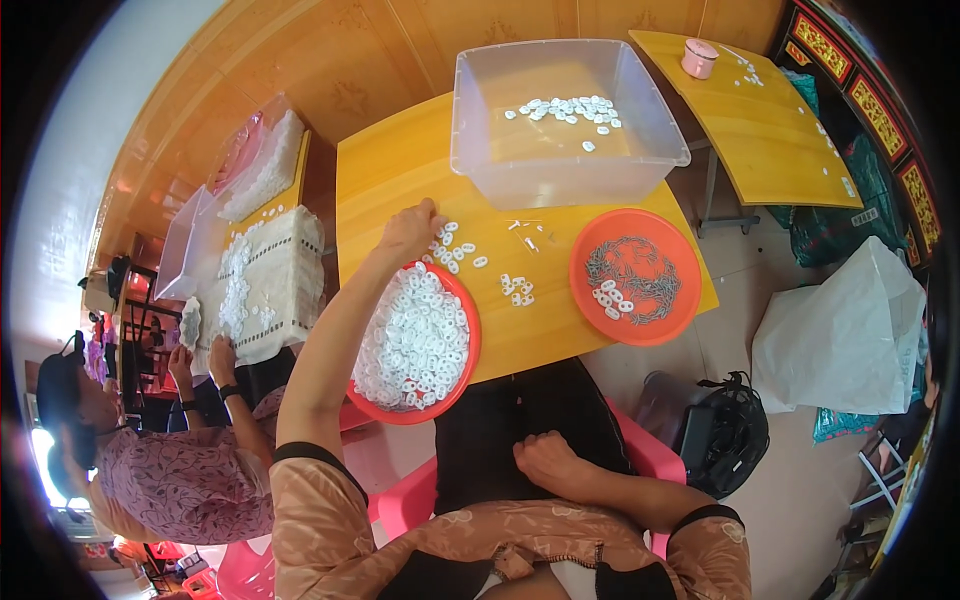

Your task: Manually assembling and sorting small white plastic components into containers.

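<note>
My left hand (408,230) is on the yellow table, back up, beside a loose group of small white oval plastic pieces with dark holes (455,250). Its fingers curl down, and whatever lies under them is hidden. Below that forearm, a red basin (474,330) is heaped with more of these white pieces (415,335). My right hand (548,462) rests on my lap, fingers curled in, with nothing showing in it. To the right, an orange-red dish (640,225) contains many small grey metal parts (660,280) and several white pieces (611,300).
At the table's back stands a clear plastic bin (570,185) with white pieces inside. Small white bits (525,235) and a white cluster (517,290) lie mid-table. A co-worker (180,470) sits at left by a cloth-covered surface. A pink cup (699,58) stands on another table.
</note>
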The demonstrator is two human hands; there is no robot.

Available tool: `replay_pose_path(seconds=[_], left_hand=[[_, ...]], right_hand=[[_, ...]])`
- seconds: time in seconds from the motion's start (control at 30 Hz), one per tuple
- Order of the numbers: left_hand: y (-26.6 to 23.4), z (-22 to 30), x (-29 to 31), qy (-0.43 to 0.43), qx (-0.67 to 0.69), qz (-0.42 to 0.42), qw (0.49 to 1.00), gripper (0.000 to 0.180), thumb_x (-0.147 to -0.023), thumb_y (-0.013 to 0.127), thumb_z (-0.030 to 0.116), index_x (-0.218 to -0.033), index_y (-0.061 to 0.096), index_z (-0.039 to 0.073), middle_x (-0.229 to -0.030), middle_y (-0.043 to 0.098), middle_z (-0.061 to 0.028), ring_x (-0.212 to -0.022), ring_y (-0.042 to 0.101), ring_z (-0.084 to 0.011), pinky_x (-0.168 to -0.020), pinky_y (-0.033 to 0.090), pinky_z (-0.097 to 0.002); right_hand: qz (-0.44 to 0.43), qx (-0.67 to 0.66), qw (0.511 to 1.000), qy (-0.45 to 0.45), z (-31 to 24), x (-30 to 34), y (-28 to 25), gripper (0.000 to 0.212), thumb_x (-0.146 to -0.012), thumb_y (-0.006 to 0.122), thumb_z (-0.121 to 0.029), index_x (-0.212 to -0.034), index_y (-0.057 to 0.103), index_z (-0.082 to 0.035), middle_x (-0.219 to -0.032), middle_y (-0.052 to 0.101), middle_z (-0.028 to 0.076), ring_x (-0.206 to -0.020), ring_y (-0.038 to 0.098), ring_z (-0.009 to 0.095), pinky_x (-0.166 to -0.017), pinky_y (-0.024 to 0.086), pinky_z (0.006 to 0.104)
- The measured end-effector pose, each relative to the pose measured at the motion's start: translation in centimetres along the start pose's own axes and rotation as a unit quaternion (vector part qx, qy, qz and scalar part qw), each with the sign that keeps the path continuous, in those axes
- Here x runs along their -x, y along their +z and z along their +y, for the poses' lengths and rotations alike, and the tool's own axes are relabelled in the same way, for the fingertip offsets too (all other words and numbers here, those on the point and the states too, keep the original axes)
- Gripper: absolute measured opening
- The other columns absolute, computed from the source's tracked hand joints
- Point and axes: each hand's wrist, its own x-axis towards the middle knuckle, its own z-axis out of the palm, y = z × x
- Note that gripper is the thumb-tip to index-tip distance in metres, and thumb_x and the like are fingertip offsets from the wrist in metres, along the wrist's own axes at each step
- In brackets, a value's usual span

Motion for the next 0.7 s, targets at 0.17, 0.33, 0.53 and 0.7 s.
replay_pose_path(seconds=[0.17, 0.33, 0.53, 0.7], left_hand=[[1.1, 2.6, 0.6, 0.070, -0.045, 0.002, 0.997, 0.025, -0.089, 0.047, 0.028, -0.093, 0.051, 0.004, -0.091, 0.061, -0.0181, -0.085, 0.060, -0.0362, -0.073, 0.046, -0.0456], [2.5, 2.9, 1.0, 0.230, -0.063, 0.039, 0.970, 0.021, -0.089, 0.046, 0.025, -0.089, 0.050, 0.005, -0.085, 0.061, -0.0165, -0.080, 0.059, -0.0359, -0.069, 0.045, -0.0462], [0.5, 3.7, 1.9, 0.249, -0.005, -0.007, 0.969, 0.018, -0.086, 0.049, 0.021, -0.088, 0.052, 0.004, -0.085, 0.061, -0.0188, -0.081, 0.058, -0.0372, -0.069, 0.045, -0.0459], [-0.9, -0.9, 1.1, 0.024, -0.179, -0.033, 0.983, 0.030, -0.084, 0.049, 0.032, -0.087, 0.062, 0.006, -0.085, 0.064, -0.0179, -0.085, 0.060, -0.0354, -0.073, 0.047, -0.0434]], right_hand=[[0.001, -0.003, 1.000, -0.003, 0.0, 0.0, 0.0, 0.011, -0.073, 0.053, -0.012, -0.074, 0.057, -0.002, -0.064, 0.059, 0.013, -0.056, 0.061, 0.024, -0.050, 0.046, 0.0346], [0.013, -0.010, 1.000, -0.006, -0.1, -0.1, 0.2, 0.011, -0.073, 0.054, -0.012, -0.073, 0.057, -0.002, -0.064, 0.059, 0.014, -0.056, 0.061, 0.024, -0.051, 0.046, 0.0349], [0.002, -0.017, 1.000, 0.003, 0.1, 0.1, -0.1, 0.011, -0.072, 0.055, -0.012, -0.073, 0.057, -0.002, -0.065, 0.059, 0.013, -0.057, 0.061, 0.024, -0.051, 0.046, 0.0348], [0.004, -0.009, 1.000, -0.003, -0.1, 0.0, 0.0, 0.011, -0.072, 0.055, -0.013, -0.073, 0.057, -0.002, -0.065, 0.059, 0.013, -0.056, 0.060, 0.024, -0.051, 0.046, 0.0347]])
